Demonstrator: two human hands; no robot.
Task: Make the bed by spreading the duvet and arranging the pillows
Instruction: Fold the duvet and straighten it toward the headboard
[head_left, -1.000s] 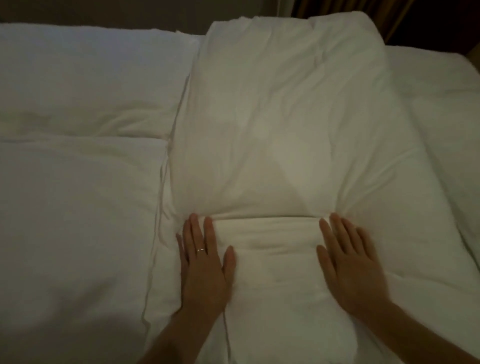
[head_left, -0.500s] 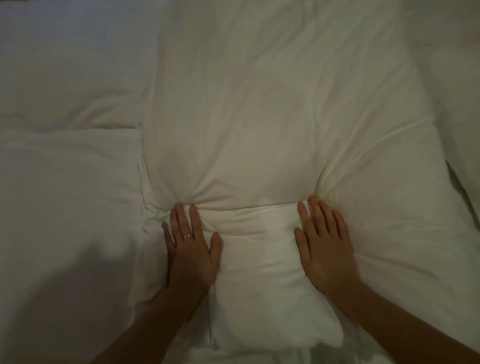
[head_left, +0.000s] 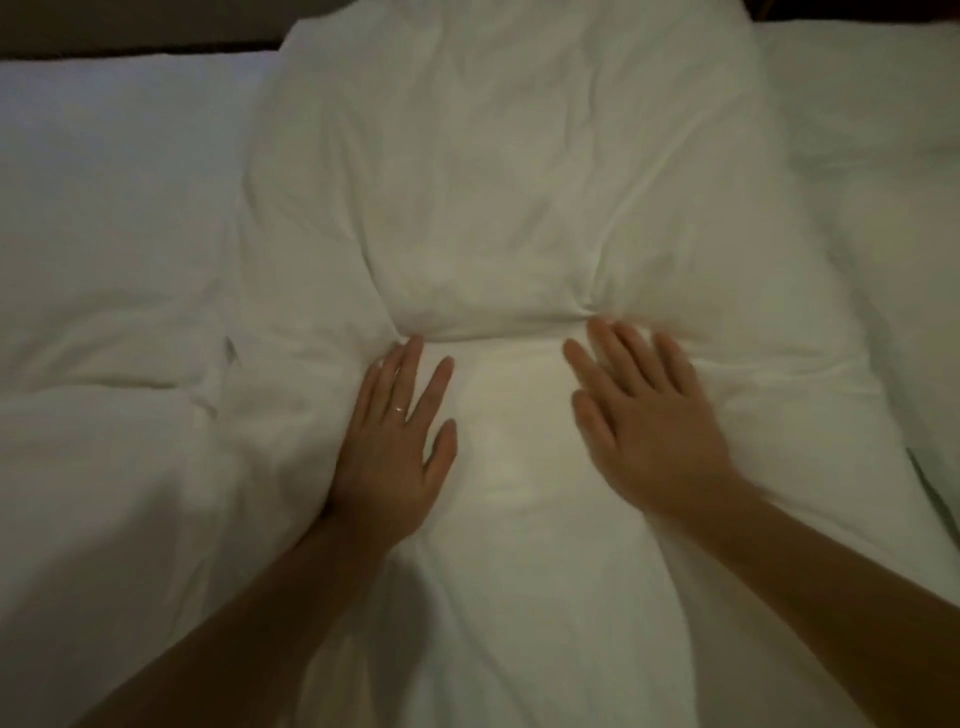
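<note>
A white duvet (head_left: 509, 171) lies folded in a long thick strip down the middle of the bed, bunched into a crease where my fingertips meet it. My left hand (head_left: 397, 441), with a ring on one finger, lies flat and palm down on the folded part, fingers spread. My right hand (head_left: 644, 410) lies flat beside it on the right, fingers apart, also pressing the white fabric. Neither hand grips anything. A white pillow (head_left: 98, 171) lies flat at the left.
White bedding (head_left: 878, 171) covers the right side of the bed. A second white cushion-like panel (head_left: 88, 493) lies at the near left. A dark headboard edge (head_left: 130, 36) runs along the top left. The room is dim.
Both hands have slid forward along the folded duvet and their fingers have spread wider. The crease ahead of the fingertips has bunched up more, and the view has shifted.
</note>
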